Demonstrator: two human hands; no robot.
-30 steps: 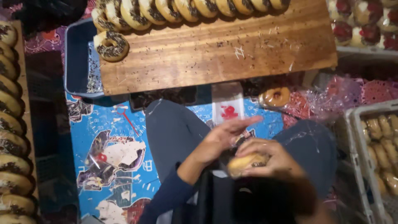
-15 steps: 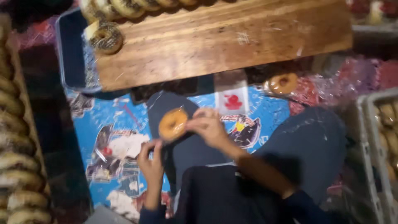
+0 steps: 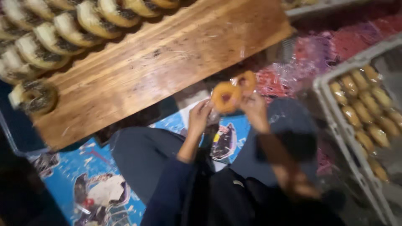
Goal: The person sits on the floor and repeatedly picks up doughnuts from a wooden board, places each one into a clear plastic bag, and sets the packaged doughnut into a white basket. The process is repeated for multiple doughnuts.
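I hold a plain golden ring doughnut [image 3: 225, 97] up in front of me, between both hands. My left hand [image 3: 199, 119] grips its lower left side and my right hand [image 3: 253, 109] grips its right side. Thin clear plastic seems to hang around it. A second plain doughnut [image 3: 248, 79] lies just behind it on the floor. My crossed legs in dark trousers sit below, on a blue printed mat [image 3: 79, 184].
A long wooden board [image 3: 159, 67] lies ahead with a row of chocolate-sprinkled doughnuts [image 3: 50, 42] along its far left edge. A grey crate [image 3: 335, 117] of pale filled buns stands at the right. Crumpled clear plastic bags [image 3: 301, 71] lie between board and crate.
The doughnut has moved from over my lap up and to the right, and my left hand has come up to join the right on it. The view has swung and tilted.
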